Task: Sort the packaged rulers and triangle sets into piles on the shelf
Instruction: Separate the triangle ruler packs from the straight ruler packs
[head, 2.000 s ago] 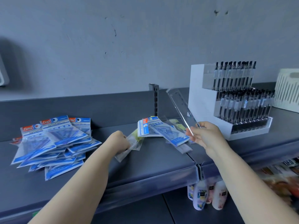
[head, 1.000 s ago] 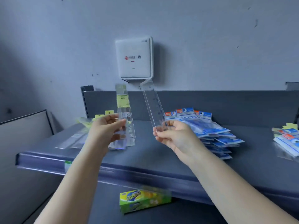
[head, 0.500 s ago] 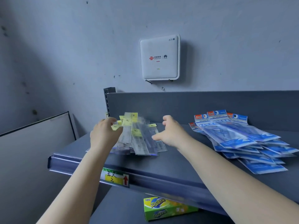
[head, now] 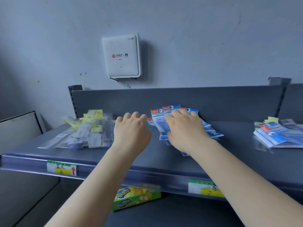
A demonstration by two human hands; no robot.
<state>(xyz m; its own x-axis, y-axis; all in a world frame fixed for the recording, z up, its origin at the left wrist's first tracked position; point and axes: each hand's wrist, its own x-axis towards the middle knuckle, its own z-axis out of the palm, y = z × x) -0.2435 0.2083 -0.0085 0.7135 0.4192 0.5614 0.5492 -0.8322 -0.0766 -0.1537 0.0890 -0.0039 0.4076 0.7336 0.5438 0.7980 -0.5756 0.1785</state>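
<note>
Three piles lie on the grey shelf [head: 164, 154]. The clear ruler packs [head: 85, 130] are leftmost. The left hand [head: 131, 131] hovers, empty, fingers loosely bent. The right hand [head: 185, 130] lies flat over the blue triangle-set pile [head: 211, 130]. A mixed pile [head: 278, 133] sits rightmost.

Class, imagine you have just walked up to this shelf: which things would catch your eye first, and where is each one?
Two bare hands reach over the grey shelf: the left hand hovers mid-shelf, and the right hand lies on a fanned pile of blue triangle-set packs. To the left lies a pile of clear ruler packs with yellow labels. Above, a white wall box stands out against the grey wall.
</note>
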